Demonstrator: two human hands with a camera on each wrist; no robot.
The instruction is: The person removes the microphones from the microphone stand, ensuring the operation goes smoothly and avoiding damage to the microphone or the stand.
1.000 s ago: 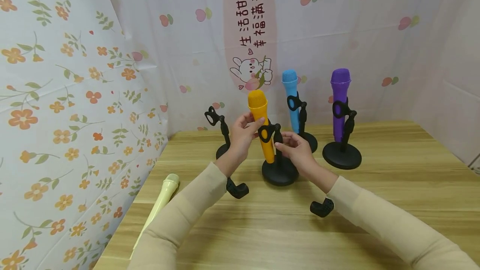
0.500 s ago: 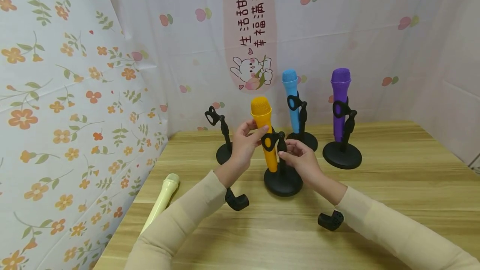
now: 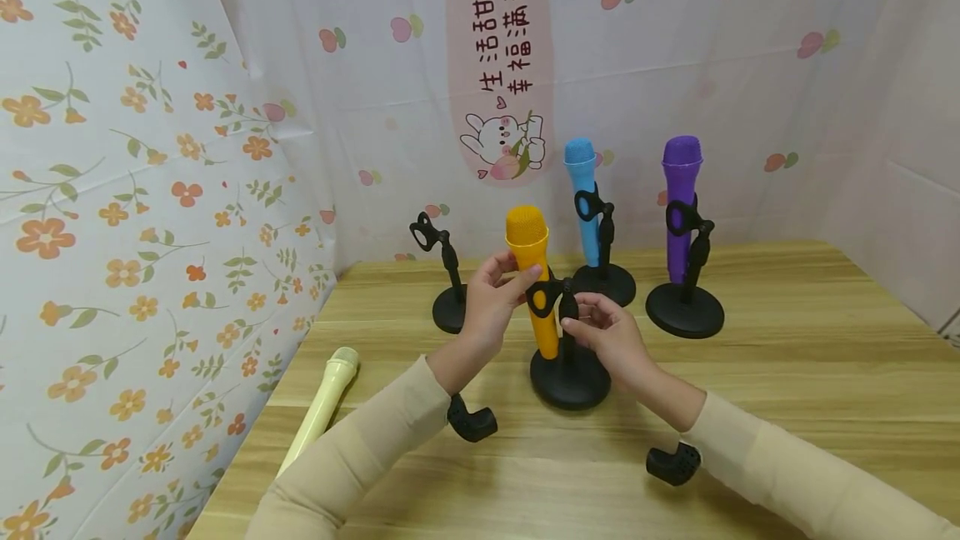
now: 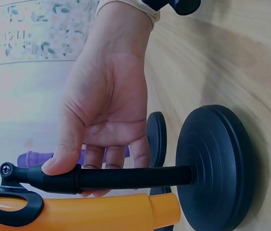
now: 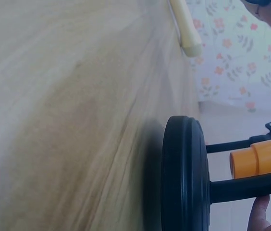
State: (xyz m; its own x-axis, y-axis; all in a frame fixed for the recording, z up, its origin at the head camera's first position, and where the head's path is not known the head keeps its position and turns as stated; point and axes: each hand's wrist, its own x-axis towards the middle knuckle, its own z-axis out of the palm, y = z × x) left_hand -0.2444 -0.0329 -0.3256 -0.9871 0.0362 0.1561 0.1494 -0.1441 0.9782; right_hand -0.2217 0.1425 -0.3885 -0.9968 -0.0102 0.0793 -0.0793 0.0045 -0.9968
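An orange microphone (image 3: 527, 227) sits tilted in the clip of a black microphone stand (image 3: 570, 386). My left hand (image 3: 491, 302) grips the microphone's body below its head, thumb in front. My right hand (image 3: 611, 336) pinches the stand's upright post between thumb and fingers. From the left wrist view, the right hand (image 4: 109, 91) has its thumb laid along the post, above the orange microphone (image 4: 97, 211). The right wrist view has the round base (image 5: 186, 173) close to the tabletop; I cannot tell whether it touches.
Behind stand a blue microphone (image 3: 579, 169) and a purple microphone (image 3: 681, 182), each in a black stand. A bare stand (image 3: 450, 307) is at back left. A pale yellow microphone (image 3: 326, 398) lies on the wooden table (image 3: 810, 340). Printed cloth hangs behind and left.
Both hands have moved the orange microphone and its stand toward me and slightly right. The other microphones and stands have stayed in place.
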